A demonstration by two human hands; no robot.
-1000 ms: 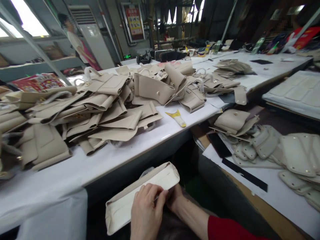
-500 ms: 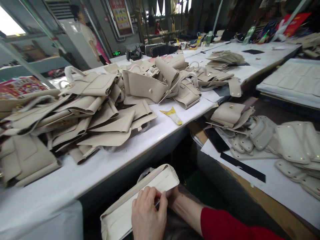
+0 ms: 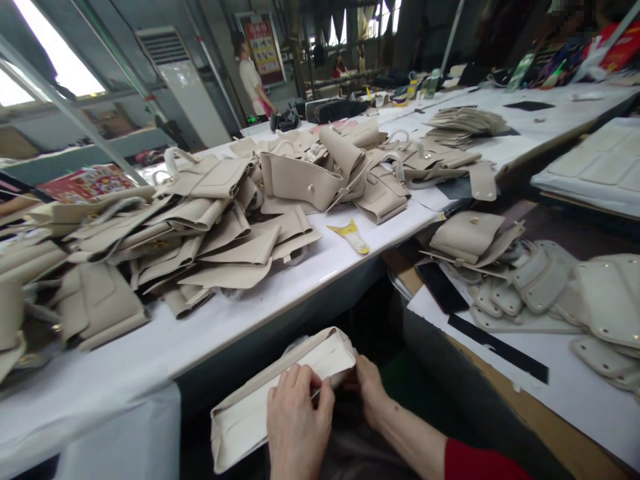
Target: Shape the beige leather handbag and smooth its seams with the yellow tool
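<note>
A cream bag part (image 3: 260,407) with a pale lining lies across my lap below the table edge. My left hand (image 3: 297,423) rests on its near side, fingers curled and pinched against the lining, with a thin metal tool showing between the fingertips. My right hand (image 3: 369,390), in a red sleeve, grips the part's right end from underneath, fingers closed on it.
A heap of beige bag pieces (image 3: 200,213) covers the white table (image 3: 165,340). A yellow glue tube (image 3: 351,237) lies near its edge. Padded pieces (image 3: 540,287) and a black phone (image 3: 441,287) sit on the right bench. A person (image 3: 253,80) stands far back.
My right hand has slid out from under the bag part's end and shows more. The view swung slightly; my left hand stays pinched on the lining.
</note>
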